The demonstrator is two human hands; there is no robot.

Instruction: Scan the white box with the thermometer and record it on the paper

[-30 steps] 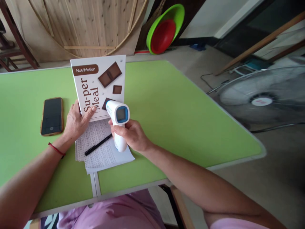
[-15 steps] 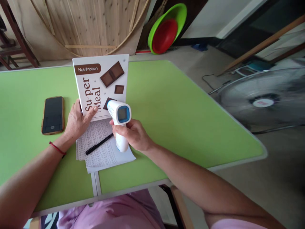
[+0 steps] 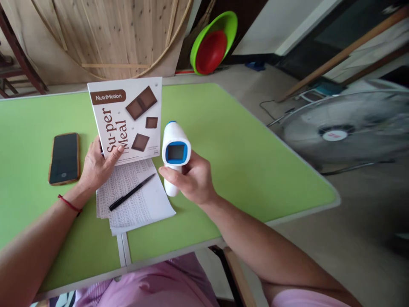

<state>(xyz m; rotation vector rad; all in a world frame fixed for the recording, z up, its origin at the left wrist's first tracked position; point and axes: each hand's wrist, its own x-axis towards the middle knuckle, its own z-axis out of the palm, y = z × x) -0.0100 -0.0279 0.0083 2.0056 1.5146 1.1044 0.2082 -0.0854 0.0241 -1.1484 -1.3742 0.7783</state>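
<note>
My left hand point(image 3: 99, 165) grips the lower left edge of a white box point(image 3: 128, 121) printed "NutriMotion Su-per Meal" with chocolate squares, thumb on the front and the other fingers mostly hidden behind. The box is tilted up, its printed face towards me. To its right my right hand point(image 3: 194, 177) is wrapped round the handle of a white and blue infrared thermometer point(image 3: 177, 151), whose grey display faces me. Handwritten sheets of paper point(image 3: 134, 213) lie below the box, with a black pen point(image 3: 131, 192) across them.
A phone in a brown case point(image 3: 64, 157) lies left of my left hand on the green table point(image 3: 230, 140). Beyond the right edge stands a large fan point(image 3: 335, 132). Green and red basins point(image 3: 211, 51) lean at the back, near a round wooden panel point(image 3: 121, 34).
My right hand has drawn the thermometer away from the box's lower right corner, to the right, uncovering the printed square there. My left hand still grips the box. The whole view has shifted slightly.
</note>
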